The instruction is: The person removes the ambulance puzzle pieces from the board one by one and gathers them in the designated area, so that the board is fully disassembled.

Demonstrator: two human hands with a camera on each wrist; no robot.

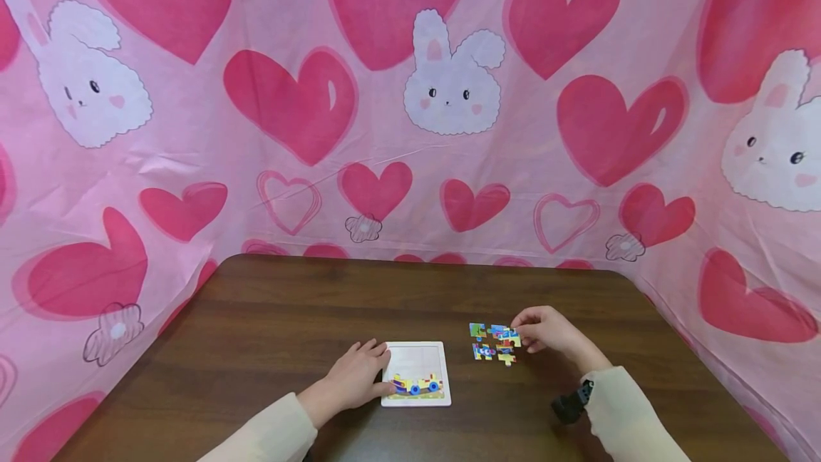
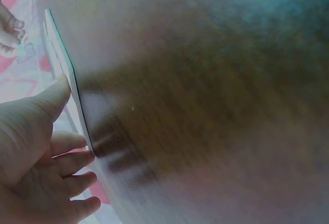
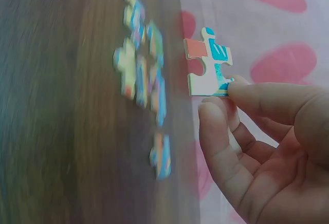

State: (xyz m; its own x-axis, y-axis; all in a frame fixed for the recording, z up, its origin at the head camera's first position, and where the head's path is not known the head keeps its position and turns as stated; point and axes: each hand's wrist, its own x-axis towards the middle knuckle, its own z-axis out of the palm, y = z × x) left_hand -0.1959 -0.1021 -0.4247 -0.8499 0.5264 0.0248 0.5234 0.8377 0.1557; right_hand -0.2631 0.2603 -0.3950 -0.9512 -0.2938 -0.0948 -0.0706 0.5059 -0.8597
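Note:
On the table, a white-framed puzzle tray (image 1: 413, 344) has a row of joined pieces (image 1: 418, 386) along its near side, picturing a yellow vehicle with blue wheels. The tray's upper part shows bare white. My left hand (image 1: 355, 376) rests at its left edge, fingers fairly straight and thumb by the near left corner; the left wrist view shows thumb and fingertips along the rim (image 2: 69, 59). Between thumb and forefinger, my right hand (image 1: 550, 334) pinches a jigsaw piece (image 3: 208, 64) coloured red, white and blue. Several loose pieces (image 1: 484, 352) lie just left of that hand.
A brown wooden table (image 1: 308, 305) lies under everything. Pink cloth (image 1: 391, 141) printed with hearts and rabbits stands behind it and along both sides. A black device (image 1: 571, 403) is strapped to the right wrist, by the pale sleeve (image 1: 625, 405).

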